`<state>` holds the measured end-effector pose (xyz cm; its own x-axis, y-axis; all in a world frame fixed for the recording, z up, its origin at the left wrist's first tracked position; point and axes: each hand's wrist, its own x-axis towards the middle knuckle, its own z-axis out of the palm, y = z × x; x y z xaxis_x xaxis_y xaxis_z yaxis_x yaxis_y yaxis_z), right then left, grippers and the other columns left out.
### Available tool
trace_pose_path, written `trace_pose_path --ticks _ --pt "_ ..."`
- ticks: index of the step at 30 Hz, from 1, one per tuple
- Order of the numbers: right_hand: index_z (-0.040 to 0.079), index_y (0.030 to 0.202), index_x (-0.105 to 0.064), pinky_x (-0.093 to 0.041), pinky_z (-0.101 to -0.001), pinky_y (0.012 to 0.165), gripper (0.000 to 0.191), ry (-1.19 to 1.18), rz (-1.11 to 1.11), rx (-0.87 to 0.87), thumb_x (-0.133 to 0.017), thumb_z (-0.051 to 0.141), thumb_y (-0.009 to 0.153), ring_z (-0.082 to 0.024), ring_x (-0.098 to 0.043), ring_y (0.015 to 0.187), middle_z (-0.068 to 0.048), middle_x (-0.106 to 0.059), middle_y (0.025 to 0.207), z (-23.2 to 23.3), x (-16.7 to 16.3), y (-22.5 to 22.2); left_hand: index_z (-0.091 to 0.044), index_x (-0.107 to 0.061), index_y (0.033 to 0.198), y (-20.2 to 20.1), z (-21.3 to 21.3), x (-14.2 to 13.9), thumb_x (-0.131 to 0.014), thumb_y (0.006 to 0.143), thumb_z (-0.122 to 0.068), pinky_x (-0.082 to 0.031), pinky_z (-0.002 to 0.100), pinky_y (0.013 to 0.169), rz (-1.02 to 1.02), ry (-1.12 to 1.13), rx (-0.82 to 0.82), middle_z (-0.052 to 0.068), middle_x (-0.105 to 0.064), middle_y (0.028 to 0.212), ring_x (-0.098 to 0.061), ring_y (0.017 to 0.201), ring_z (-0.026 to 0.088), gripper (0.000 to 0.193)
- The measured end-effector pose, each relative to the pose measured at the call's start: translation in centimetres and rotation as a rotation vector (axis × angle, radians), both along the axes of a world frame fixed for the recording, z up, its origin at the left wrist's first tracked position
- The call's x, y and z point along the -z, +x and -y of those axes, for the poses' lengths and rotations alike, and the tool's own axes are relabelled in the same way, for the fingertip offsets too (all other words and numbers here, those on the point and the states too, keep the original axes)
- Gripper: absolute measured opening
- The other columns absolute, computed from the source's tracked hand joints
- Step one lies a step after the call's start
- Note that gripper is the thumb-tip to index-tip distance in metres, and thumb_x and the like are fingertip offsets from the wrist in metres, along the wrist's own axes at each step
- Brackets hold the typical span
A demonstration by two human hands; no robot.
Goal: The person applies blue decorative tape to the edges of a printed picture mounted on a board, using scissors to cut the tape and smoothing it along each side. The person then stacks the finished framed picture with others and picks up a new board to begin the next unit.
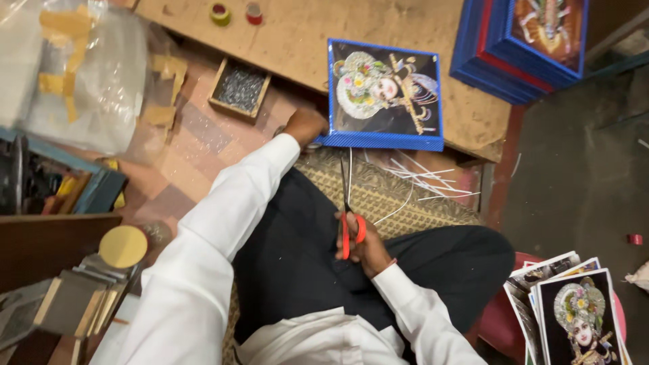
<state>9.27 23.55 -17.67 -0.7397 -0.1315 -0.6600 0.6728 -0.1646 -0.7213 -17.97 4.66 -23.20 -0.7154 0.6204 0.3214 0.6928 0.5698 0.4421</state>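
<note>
The left hand (305, 126) closes its fingers on the lower left corner of the blue-framed picture (385, 94), which lies on the desk (297, 40). The right hand (365, 247) has its fingers curled through the orange handles of the scissors (347, 206), blades pointing at the frame's lower edge.

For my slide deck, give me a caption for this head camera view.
Seated person steadies a blue-framed picture with the left hand while the right hand holds orange-handled scissors at its lower edge.

Colours and patterns as I logged them

I recorded a blue-bordered framed picture (384, 96) on a tan board (297, 34), orange-handled scissors (349, 223), white sleeves (223, 223), black trousers (291, 263), a woven beige mat (392, 192), and a yellow disc (122, 246).
</note>
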Motion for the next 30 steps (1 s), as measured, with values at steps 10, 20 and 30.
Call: trace_pose_path --ticks 10,20,30 --pt "-0.001 0.122 -0.062 -0.032 -0.0224 0.038 0.056 -0.121 -0.128 0.003 -0.059 0.05 0.099 -0.013 -0.059 0.051 -0.005 -0.063 0.074 2.3 -1.9 -5.8 -0.007 -0.074 0.12 1.8 -0.6 -3.4 -0.073 0.073 -0.012 -0.056 0.034 0.089 0.853 0.402 -0.406 0.017 -0.077 0.11 -0.075 0.099 0.027 0.048" --pt "-0.002 0.128 -0.064 -0.032 -0.0213 0.038 0.054 -0.032 -0.125 0.035 -0.067 0.041 0.095 -0.012 -0.06 0.049 -0.005 -0.063 0.071 2.9 -2.0 -6.1 0.001 -0.071 0.122 1.3 -1.1 -1.7 -0.073 0.073 -0.006 -0.057 0.032 0.085 1.006 0.542 -0.296 0.017 -0.078 0.11 -0.074 0.097 0.024 0.05" --pt "0.0 0.122 -0.068 -0.032 -0.0202 0.037 0.047 -0.005 -0.151 0.122 -0.07 0.038 0.094 -0.01 -0.058 0.046 -0.004 -0.062 0.07 3.5 -1.8 -5.9 0.0 -0.069 0.124 1.1 -1.1 -2.1 -0.069 0.071 0.003 -0.057 0.038 0.069 1.23 0.644 -0.36 0.015 -0.075 0.106 -0.069 0.085 0.022 0.052"
